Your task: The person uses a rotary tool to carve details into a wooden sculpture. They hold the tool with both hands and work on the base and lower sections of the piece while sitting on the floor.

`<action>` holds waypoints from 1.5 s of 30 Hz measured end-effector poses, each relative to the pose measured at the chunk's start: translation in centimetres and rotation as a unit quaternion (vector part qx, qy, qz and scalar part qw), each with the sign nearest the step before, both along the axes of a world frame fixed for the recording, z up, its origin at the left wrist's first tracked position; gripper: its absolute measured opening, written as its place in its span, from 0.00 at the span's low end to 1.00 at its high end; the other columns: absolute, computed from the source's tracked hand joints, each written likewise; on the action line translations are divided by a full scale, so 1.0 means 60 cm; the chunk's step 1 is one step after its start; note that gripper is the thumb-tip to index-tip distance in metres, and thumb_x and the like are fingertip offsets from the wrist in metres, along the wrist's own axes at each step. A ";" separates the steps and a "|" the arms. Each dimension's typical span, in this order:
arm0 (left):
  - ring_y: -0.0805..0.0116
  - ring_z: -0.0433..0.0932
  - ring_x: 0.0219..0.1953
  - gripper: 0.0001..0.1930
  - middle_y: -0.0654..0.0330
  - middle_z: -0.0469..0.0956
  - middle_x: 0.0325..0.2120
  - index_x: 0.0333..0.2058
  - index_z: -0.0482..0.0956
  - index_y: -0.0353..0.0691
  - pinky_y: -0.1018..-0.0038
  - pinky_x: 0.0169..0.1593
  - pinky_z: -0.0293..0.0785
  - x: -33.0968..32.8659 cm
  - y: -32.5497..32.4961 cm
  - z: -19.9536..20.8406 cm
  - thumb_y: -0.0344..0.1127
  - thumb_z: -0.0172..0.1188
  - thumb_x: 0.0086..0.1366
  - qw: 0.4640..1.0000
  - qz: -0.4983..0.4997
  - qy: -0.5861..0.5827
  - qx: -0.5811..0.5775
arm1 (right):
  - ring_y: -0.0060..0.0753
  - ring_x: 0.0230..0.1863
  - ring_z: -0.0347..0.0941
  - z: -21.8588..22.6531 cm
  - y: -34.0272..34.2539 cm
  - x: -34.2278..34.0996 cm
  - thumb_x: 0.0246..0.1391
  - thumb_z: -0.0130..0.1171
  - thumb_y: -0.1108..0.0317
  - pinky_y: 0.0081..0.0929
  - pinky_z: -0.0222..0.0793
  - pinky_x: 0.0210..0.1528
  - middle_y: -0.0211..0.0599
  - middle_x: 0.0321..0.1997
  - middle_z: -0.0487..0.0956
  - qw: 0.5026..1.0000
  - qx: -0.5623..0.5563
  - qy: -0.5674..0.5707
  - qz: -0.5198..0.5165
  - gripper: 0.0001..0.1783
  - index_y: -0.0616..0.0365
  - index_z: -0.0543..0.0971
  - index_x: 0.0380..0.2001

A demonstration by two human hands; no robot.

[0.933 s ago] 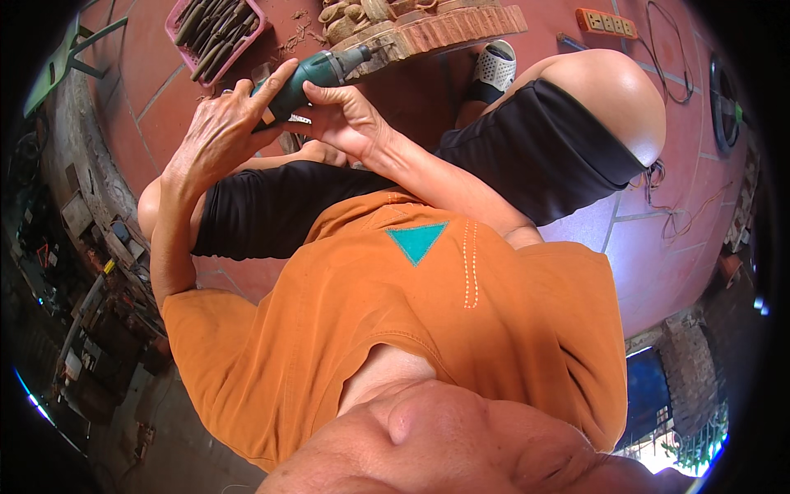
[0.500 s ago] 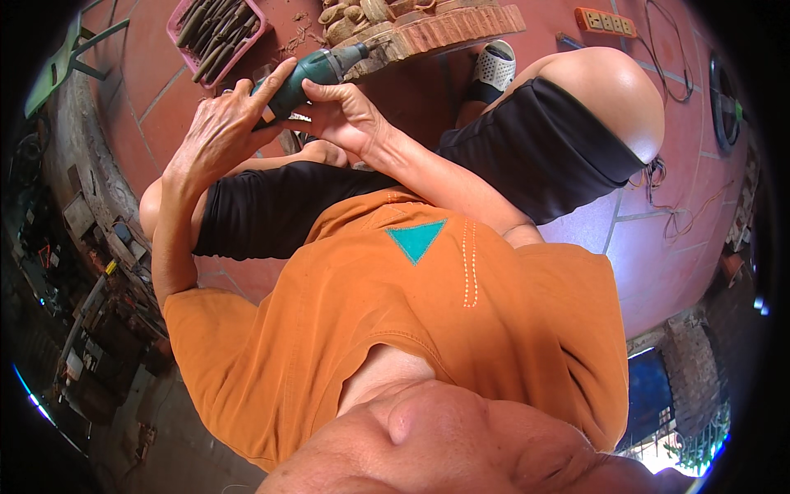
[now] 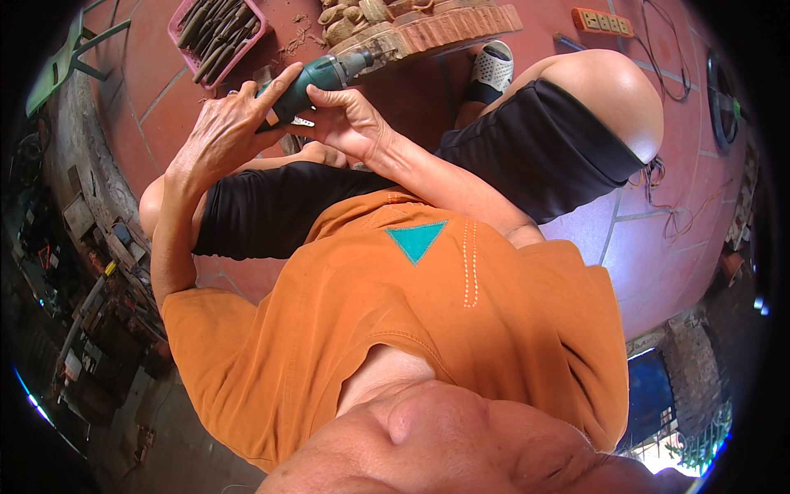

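Note:
A dark green die grinder (image 3: pixel 319 80) with a grey collar lies across both of my hands, its nose pointing right and slightly away. My left hand (image 3: pixel 224 123) is wrapped round its rear part, with the index finger stretched along the body. My right hand (image 3: pixel 352 122) grips it from the near right side, thumb on top; its other fingers are partly hidden. The nose and thin bit are next to the near edge of a carved wooden piece (image 3: pixel 457 33). I cannot tell whether the bit touches the wood.
Left of the carving, a pink basket (image 3: pixel 262 31) holds several dark chisel-like tools. Wood shavings (image 3: pixel 306 37) lie beside it on red tiles. An orange power strip (image 3: pixel 603 22) with cables lies at the far right. A green stool (image 3: pixel 56 70) stands far left. Clutter lines the left side.
The grinder's nose has dipped slightly nearer and a little to the right, with both hands still on it. The rest of the scene looks almost the same.

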State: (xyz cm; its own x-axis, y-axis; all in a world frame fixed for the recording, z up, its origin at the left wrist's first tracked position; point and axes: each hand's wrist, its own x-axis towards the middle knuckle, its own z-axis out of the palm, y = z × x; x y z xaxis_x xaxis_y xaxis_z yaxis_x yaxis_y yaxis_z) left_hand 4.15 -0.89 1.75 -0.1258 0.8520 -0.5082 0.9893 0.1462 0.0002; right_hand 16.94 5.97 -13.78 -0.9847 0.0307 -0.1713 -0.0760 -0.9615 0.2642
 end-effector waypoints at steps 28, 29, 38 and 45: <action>0.55 0.80 0.30 0.42 0.54 0.75 0.30 0.69 0.52 0.63 0.62 0.31 0.75 -0.003 0.003 0.000 0.45 0.65 0.59 1.000 0.005 -0.010 -0.017 | 0.44 0.57 0.71 0.004 -0.004 0.005 0.54 0.62 0.73 0.61 0.59 0.65 0.45 0.51 0.76 0.999 -0.037 0.002 -0.008 0.20 0.60 0.72 0.50; 0.55 0.80 0.30 0.42 0.54 0.75 0.29 0.69 0.52 0.63 0.63 0.31 0.75 -0.003 0.003 0.001 0.46 0.65 0.59 1.000 0.004 -0.010 -0.017 | 0.44 0.57 0.71 0.004 -0.004 0.005 0.54 0.62 0.73 0.61 0.59 0.65 0.45 0.51 0.76 0.999 -0.037 0.002 -0.009 0.20 0.60 0.72 0.50; 0.56 0.79 0.31 0.42 0.55 0.74 0.30 0.68 0.52 0.64 0.63 0.31 0.74 -0.005 0.002 0.002 0.47 0.64 0.59 1.000 -0.009 0.001 -0.003 | 0.44 0.57 0.71 0.000 -0.004 0.002 0.54 0.62 0.73 0.58 0.60 0.65 0.44 0.51 0.76 0.999 -0.035 -0.002 -0.013 0.20 0.61 0.72 0.50; 0.58 0.79 0.30 0.43 0.56 0.73 0.30 0.68 0.52 0.63 0.64 0.30 0.75 -0.007 0.005 0.000 0.45 0.65 0.58 1.000 -0.019 -0.009 0.012 | 0.44 0.56 0.72 0.000 -0.004 0.001 0.53 0.63 0.73 0.60 0.60 0.64 0.43 0.49 0.77 0.999 -0.031 0.004 -0.027 0.19 0.59 0.73 0.49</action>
